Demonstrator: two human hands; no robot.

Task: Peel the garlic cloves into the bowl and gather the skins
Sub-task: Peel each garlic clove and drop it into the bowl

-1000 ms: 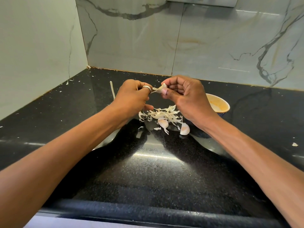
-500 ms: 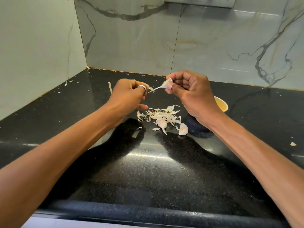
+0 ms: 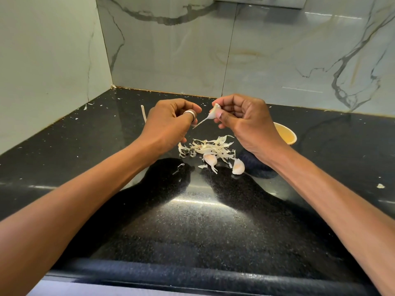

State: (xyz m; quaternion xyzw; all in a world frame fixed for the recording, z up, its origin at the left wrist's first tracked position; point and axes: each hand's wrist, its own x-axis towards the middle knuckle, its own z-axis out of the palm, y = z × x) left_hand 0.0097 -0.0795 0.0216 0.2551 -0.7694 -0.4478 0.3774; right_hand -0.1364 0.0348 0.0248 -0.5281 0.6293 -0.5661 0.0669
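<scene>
My right hand (image 3: 243,120) pinches a garlic clove (image 3: 214,113) above the black counter. A thin strip of skin (image 3: 199,124) trails from the clove down to my left hand (image 3: 171,120), whose curled fingers pinch its end. Below the hands lies a pile of pale garlic skins (image 3: 208,146). Two unpeeled cloves rest at its near edge, one clove (image 3: 210,160) in the middle and another clove (image 3: 238,166) to the right. The yellow bowl (image 3: 285,135) stands behind my right wrist, mostly hidden by it.
The black granite counter (image 3: 192,221) meets marble walls at the back and left. A long pale stalk piece (image 3: 143,113) lies behind my left hand. Small skin flecks dot the counter, one scrap (image 3: 380,185) at the far right.
The hands have drawn apart, and the strip of skin now stretches longer between the clove and my left hand. My right hand has tilted the clove upward.
</scene>
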